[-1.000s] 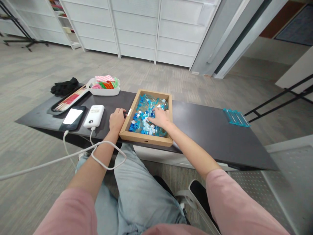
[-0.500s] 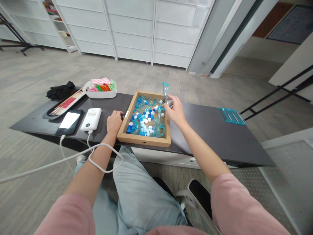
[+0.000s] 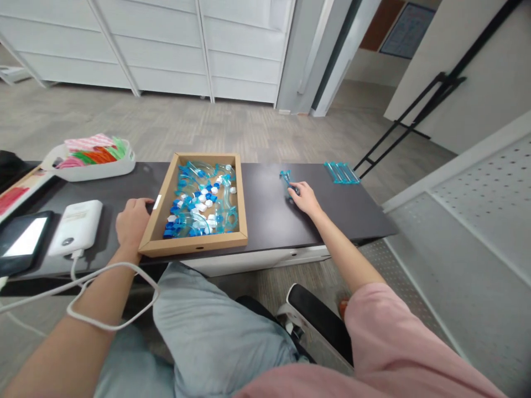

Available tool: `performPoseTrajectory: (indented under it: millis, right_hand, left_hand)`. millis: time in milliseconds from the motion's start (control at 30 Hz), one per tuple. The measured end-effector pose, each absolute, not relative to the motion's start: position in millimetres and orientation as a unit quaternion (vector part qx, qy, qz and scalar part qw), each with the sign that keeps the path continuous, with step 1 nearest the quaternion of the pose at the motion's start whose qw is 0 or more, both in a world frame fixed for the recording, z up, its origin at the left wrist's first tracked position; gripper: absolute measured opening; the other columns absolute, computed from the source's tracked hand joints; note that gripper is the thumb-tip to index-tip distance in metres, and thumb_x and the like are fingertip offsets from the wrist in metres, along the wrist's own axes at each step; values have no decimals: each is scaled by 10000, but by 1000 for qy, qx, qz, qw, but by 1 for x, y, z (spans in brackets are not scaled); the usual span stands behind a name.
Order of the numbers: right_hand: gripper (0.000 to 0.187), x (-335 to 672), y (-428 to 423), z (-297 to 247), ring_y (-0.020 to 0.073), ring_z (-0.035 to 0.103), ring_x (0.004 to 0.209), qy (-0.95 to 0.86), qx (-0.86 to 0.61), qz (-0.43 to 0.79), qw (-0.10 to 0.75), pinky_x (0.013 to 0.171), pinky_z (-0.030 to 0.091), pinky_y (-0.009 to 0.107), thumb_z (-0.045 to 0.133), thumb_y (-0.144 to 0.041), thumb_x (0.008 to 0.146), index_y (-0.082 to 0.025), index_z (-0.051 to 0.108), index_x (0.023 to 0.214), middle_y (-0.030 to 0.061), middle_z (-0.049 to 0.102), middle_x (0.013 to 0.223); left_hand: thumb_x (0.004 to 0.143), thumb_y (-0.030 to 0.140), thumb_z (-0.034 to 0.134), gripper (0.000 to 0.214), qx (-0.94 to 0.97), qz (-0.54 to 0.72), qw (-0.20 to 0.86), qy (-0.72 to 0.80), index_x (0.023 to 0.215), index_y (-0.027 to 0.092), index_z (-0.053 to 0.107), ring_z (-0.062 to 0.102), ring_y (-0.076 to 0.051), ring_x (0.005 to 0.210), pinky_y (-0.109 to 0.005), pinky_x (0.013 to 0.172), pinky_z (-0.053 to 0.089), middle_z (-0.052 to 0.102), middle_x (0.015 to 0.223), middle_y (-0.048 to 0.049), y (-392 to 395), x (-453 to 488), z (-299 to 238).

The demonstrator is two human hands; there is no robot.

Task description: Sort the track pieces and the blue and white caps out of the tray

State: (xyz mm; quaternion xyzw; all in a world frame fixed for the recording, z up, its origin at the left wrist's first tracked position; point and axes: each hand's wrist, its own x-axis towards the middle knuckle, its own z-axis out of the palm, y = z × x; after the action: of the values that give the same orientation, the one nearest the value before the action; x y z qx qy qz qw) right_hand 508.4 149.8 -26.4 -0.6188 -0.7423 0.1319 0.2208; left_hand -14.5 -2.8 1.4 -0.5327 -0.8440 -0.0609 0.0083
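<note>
My right hand (image 3: pixel 305 197) is closed on a translucent blue plastic piece (image 3: pixel 285 176) with a flared end, low over the dark tabletop and to the right of the cardboard box. Its fingers hide the piece's lower part. My left hand (image 3: pixel 133 222) lies against the left wall of the cardboard box (image 3: pixel 244 221), fingers curled; a small dark patch shows between them and the box, too unclear to name. Inside the box are several translucent blue curved plastic pieces (image 3: pixel 227 196) and blue and white hexagonal connectors (image 3: pixel 202 207).
Several blue bar-like pieces (image 3: pixel 342 173) lie side by side at the table's right end. At left are a white power bank (image 3: pixel 77 226) with a cable (image 3: pixel 112 326) over my left forearm, a phone (image 3: pixel 25 240), and a white basket (image 3: pixel 95 171) of colourful strips.
My right hand has carried the blue piece from above the box's right edge rightward and down toward the tabletop. My left hand stays at the box. The view has turned right.
</note>
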Motion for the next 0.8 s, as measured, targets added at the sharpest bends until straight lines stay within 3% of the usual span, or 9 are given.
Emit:
performPoseTrajectory:
  millis: [167,367,500,700,800]
  right_hand:
    - [555,515,156,-30,337,700,1462,-741,-628,117,207,1289,572,459,598,-477,1177,-202,796,1616,184,699,1536]
    - [551,508,182,-26,350,693,1455,-727,-652,104,191,1274,589,492,586,-526,1193,-270,782,1640,164,649,1586]
    - [552,505,188,-29,398,604,1490,-720,-656,88,207,1263,584,568,545,-531,1197,-265,797,1610,187,648,1568]
    - [628,497,178,-17,451,522,1512,-722,-647,20,243,1345,433,642,552,-483,1177,-186,681,1715,248,594,1653]
    - [522,466,161,4,432,567,1455,-778,-572,45,255,1312,440,634,559,-471,1179,-224,754,1596,215,681,1547]
  left_hand:
    - [1168,346,420,538,-531,-46,10,-846,1552,123,723,791,-374,1334,-428,1113,626,717,1595,-236,-1,-16,0]
    - [1159,336,423,520,-527,-41,16,-849,1520,131,736,803,-379,1291,-435,1074,641,725,1580,-245,1,-15,2]
    - [1157,303,440,518,-529,-67,-2,-846,1537,101,727,770,-393,1346,-460,1126,615,707,1586,-257,-1,-12,5]
    - [1183,327,485,510,-517,-81,-32,-851,1578,99,713,740,-392,1376,-459,1164,571,674,1634,-241,-2,-10,8]
    - [1194,309,499,494,-513,-95,-47,-852,1591,97,702,711,-377,1408,-454,1186,537,655,1659,-238,-3,-9,10]
